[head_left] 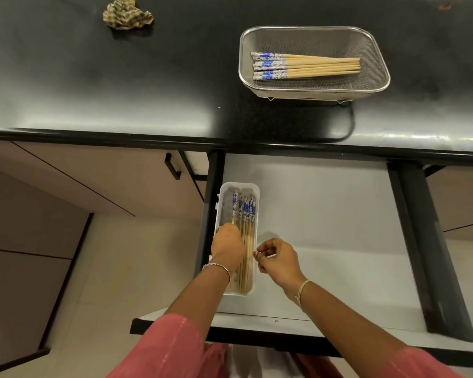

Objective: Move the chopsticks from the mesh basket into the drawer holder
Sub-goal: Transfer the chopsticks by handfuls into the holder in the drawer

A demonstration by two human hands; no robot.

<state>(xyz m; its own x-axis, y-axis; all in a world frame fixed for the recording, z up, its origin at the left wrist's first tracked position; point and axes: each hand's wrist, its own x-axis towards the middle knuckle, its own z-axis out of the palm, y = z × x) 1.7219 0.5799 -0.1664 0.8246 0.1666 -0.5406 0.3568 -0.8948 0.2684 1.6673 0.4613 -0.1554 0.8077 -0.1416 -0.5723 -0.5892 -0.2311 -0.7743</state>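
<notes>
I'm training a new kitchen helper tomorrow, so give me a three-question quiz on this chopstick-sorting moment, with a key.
1. True or false: the mesh basket has already been emptied of chopsticks.
2. Which hand is over the white holder in the drawer? A) left hand B) right hand C) both
3. Fill in: the crumpled cloth lies on the black ____.

Key:
1. False; a bundle of chopsticks lies in it.
2. A; the right hand hovers beside the holder, over the drawer floor.
3. Countertop.
</notes>
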